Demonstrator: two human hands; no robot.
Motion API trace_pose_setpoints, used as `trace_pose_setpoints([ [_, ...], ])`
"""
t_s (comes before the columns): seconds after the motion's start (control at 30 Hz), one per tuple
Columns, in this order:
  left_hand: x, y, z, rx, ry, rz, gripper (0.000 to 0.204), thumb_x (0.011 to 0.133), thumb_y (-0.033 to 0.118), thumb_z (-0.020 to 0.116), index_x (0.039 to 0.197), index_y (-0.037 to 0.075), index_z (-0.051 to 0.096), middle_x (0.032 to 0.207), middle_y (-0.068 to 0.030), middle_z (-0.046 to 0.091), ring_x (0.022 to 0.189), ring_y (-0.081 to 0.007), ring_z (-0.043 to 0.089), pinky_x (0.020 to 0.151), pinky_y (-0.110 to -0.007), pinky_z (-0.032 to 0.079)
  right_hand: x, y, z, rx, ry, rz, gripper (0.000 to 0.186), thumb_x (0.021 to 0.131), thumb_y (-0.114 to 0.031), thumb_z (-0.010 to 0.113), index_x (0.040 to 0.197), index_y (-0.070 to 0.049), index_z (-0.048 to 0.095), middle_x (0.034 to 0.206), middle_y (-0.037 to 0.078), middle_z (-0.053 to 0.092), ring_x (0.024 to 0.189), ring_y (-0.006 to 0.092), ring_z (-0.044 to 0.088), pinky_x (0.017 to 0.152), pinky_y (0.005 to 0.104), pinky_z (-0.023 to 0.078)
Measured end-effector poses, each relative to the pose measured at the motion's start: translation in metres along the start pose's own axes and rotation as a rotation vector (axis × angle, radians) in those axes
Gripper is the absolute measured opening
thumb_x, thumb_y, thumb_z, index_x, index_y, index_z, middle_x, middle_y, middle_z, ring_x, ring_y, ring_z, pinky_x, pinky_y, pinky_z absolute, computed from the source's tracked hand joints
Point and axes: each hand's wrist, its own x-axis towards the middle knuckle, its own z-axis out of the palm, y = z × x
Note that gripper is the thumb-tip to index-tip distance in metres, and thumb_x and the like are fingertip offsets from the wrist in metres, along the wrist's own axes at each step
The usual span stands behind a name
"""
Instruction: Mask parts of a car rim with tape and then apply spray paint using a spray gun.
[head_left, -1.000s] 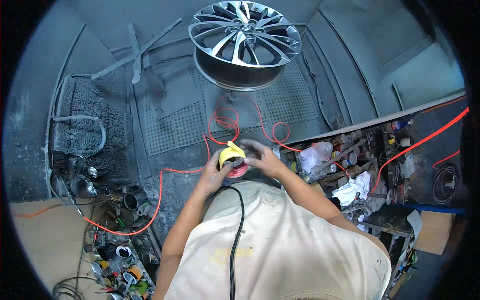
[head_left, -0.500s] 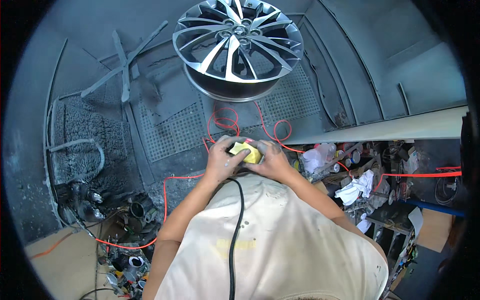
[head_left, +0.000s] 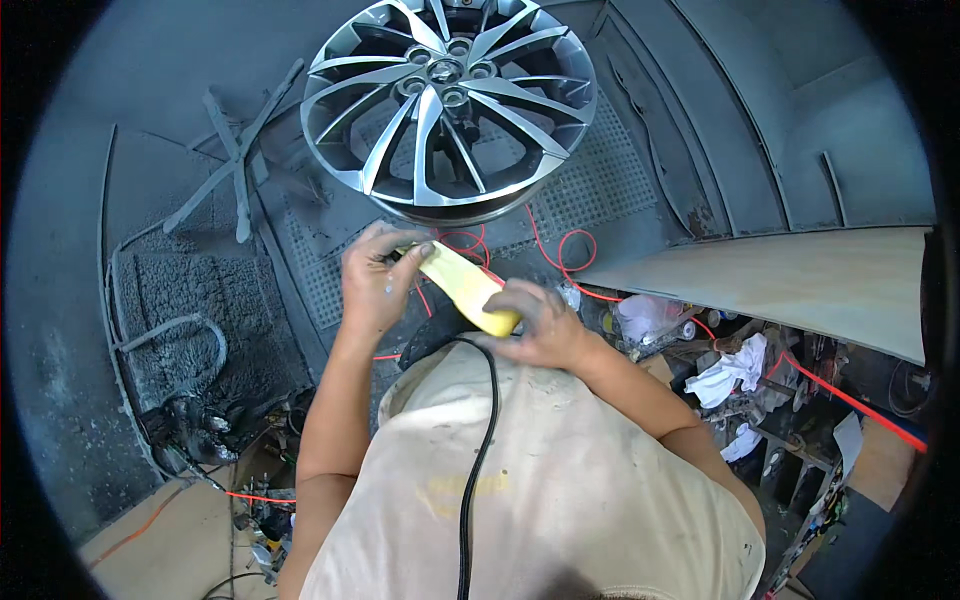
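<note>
Between my hands runs a pale yellow strip (head_left: 455, 277) that looks like masking tape, coming off a yellow roll (head_left: 499, 322). My left hand (head_left: 372, 285) pinches the strip's free end between thumb and fingers. The roll sits in my right hand (head_left: 545, 325), whose fingers are wrapped over it. Just beyond both hands stands a silver and dark grey alloy wheel (head_left: 428, 150), its spoked face upward and tilted toward me. The wheel's support underneath is hidden.
A red hose (head_left: 563, 262) coils on the floor grating past my hands. At left are a cross-shaped stand (head_left: 238, 165) and a dark shaggy mat (head_left: 205, 300). On the right, a pale panel edge (head_left: 790, 285) borders a cluttered shelf with a white cloth (head_left: 728, 370).
My hands have moved apart, the left one up and leftward, drawing out a length of the yellow strip. The wheel now appears lower and further left in view.
</note>
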Motion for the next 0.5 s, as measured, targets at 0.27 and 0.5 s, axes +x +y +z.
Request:
trace_pose_setpoints([
  [0.27, 0.079, 0.007, 0.027, 0.065, 0.013, 0.208, 0.01, 0.082, 0.0, 0.07, 0.092, -0.001, 0.075, 0.087, -0.0081, 0.062, 0.075, -0.0175, 0.056, 0.07, -0.028, 0.047, -0.002, 0.003, -0.057, -0.112, -0.012, 0.376, 0.044, 0.072, -0.021, 0.083, 0.111, -0.012, 0.065, 0.099, 0.01, 0.07, 0.085, 0.0254, 0.065, 0.075, 0.0366, 0.051],
  [0.5, 0.107, -0.018, 0.044, -0.041, -0.028, 0.282, 0.012, 0.084, 0.0, 0.069, 0.096, -0.001, 0.072, 0.087, -0.0074, 0.063, 0.076, -0.0166, 0.057, 0.072, -0.027, 0.047, -0.001, 0.001, -0.056, 0.01, 0.111, 0.597, 0.045, 0.072, -0.02, 0.083, 0.113, -0.012, 0.067, 0.099, 0.011, 0.07, 0.085, 0.0237, 0.063, 0.079, 0.0345, 0.05],
])
